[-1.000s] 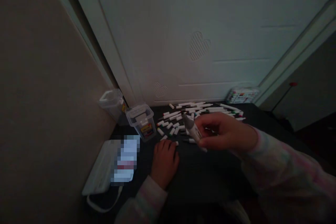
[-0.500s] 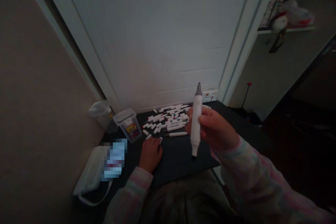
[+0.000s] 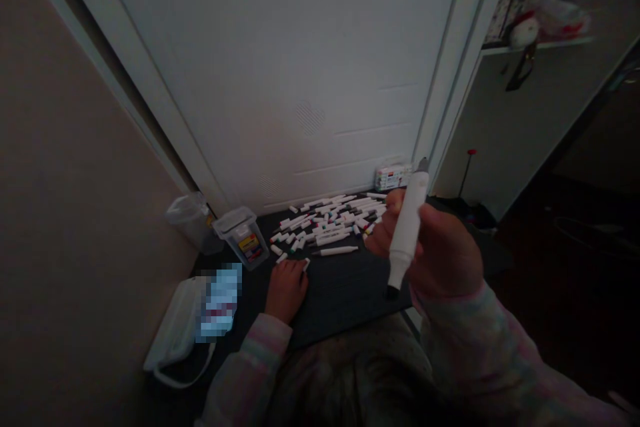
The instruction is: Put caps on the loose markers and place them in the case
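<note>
My right hand (image 3: pixel 440 250) is raised close to the camera, closed around a white marker (image 3: pixel 407 230) held nearly upright, its grey cap up and its dark tip down. My left hand (image 3: pixel 286 287) rests on a dark mat (image 3: pixel 345 293) with its fingers curled; a small white piece shows at its fingertips. Beyond both hands, a scatter of several white markers and loose caps (image 3: pixel 333 223) lies on the mat near the door.
A clear plastic tub (image 3: pixel 240 235) and a second one (image 3: pixel 190 217) stand at the left by the wall. A white case with a strap (image 3: pixel 175 337) lies at the lower left. A box of markers (image 3: pixel 393 177) sits against the white door (image 3: pixel 300 67).
My right hand lifted the marker from near the mat to an upright hold close to the camera, then shifted right. The view tilted up. My left hand stayed on the mat.
</note>
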`<move>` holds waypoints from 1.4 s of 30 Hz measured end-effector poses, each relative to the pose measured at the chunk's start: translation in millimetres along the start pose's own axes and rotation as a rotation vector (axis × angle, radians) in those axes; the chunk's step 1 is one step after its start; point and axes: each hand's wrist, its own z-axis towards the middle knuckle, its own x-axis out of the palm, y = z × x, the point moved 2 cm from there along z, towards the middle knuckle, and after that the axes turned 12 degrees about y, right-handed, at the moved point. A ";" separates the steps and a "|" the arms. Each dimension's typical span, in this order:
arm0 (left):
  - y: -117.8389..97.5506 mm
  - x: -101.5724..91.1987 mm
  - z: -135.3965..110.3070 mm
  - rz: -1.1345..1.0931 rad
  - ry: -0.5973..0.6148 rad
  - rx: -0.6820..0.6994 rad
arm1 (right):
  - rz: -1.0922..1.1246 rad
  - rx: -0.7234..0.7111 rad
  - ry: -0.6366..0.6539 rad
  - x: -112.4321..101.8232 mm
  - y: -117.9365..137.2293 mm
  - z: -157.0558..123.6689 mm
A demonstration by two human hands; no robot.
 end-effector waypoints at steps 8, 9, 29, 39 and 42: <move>0.2 1.7 -0.2 -0.053 0.030 -0.044 | -0.126 -0.021 -0.069 2.5 1.5 -6.1; 0.2 1.9 -0.1 -0.063 0.031 -0.051 | -0.137 -0.026 -0.090 -1.2 -1.0 -6.3; 4.5 2.7 -6.0 -0.528 -0.148 -0.229 | 0.079 0.193 -0.698 -104.1 -137.0 -50.7; 3.1 3.9 -0.8 -0.482 -0.064 -0.165 | 0.167 0.152 -0.667 -106.0 -134.6 -53.5; 2.3 4.2 -1.8 -0.432 -0.046 -0.144 | 0.185 0.161 -0.646 -106.1 -133.6 -54.9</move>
